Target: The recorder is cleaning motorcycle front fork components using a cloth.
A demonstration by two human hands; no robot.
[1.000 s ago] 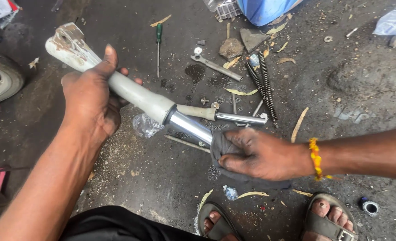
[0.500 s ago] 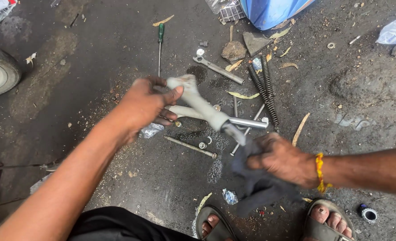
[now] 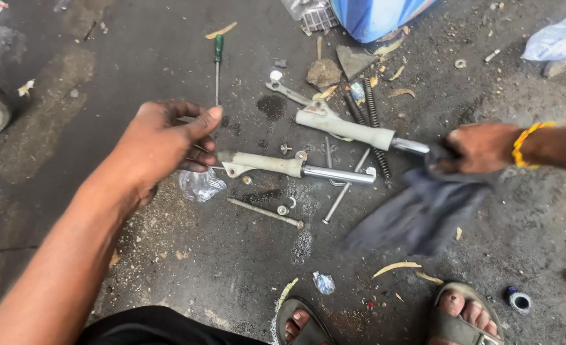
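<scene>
Oily ground; left hand loose-fingered over one fork tube, right hand clamps rag.

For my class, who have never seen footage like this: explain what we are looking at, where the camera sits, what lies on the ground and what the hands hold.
The camera sits on a person's head, looking down at their own bare hands and sandalled feet. The left hand hovers open beside a cream fork tube lying on the dark ground. The right hand grips a dark rag at the end of a second fork tube. Around them lie a green-handled screwdriver, a spanner, black springs and a long bolt.
</scene>
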